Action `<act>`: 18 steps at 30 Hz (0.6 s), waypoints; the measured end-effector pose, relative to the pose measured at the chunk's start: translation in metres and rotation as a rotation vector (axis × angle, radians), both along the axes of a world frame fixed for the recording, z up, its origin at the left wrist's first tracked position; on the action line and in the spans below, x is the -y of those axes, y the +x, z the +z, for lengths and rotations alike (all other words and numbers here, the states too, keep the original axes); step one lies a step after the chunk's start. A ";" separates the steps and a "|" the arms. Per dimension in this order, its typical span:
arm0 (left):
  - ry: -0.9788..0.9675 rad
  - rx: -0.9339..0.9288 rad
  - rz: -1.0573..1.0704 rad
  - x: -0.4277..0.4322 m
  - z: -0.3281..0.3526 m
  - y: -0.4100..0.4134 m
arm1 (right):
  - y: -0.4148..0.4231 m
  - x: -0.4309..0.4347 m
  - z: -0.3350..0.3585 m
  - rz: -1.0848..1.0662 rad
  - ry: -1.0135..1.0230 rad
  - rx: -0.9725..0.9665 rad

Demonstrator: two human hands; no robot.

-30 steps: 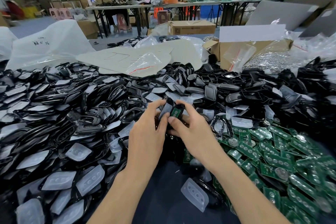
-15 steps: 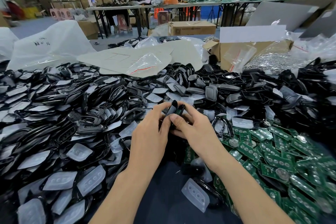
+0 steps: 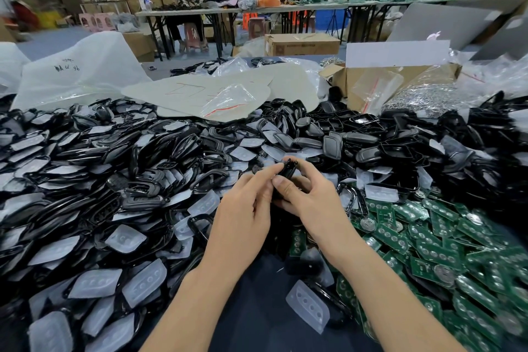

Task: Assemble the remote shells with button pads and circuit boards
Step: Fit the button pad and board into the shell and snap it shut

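The left hand [image 3: 245,208] has its grip closed, thumb and forefinger pinching the left face of the black remote shell [image 3: 288,171]. The shell stands on edge between both hands, long axis running up and away. The right hand [image 3: 310,197] curls round its right side. Circuit boards [image 3: 428,240] lie on the desk [image 3: 257,308] further right, nearer that hand.

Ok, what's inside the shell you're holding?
Only an edge of the black shell shows, pinched between left hand and right hand. Its inside is hidden by shell and fingers.
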State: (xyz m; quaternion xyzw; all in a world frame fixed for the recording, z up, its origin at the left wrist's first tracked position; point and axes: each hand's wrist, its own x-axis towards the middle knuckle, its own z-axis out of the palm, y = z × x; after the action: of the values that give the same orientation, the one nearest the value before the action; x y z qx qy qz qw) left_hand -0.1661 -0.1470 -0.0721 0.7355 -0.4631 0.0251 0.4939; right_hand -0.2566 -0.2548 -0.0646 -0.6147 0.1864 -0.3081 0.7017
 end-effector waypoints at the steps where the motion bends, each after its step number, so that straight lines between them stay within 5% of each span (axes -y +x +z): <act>1: -0.003 -0.004 -0.005 0.000 0.000 0.000 | 0.000 0.000 0.000 -0.003 0.002 0.002; 18: -0.140 -0.362 -0.099 0.005 0.006 0.001 | -0.001 0.001 0.009 -0.019 0.258 0.137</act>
State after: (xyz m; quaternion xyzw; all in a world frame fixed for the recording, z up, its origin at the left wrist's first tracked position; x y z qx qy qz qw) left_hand -0.1648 -0.1521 -0.0660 0.6684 -0.3994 -0.0997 0.6195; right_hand -0.2578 -0.2562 -0.0552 -0.4953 0.1818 -0.3296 0.7829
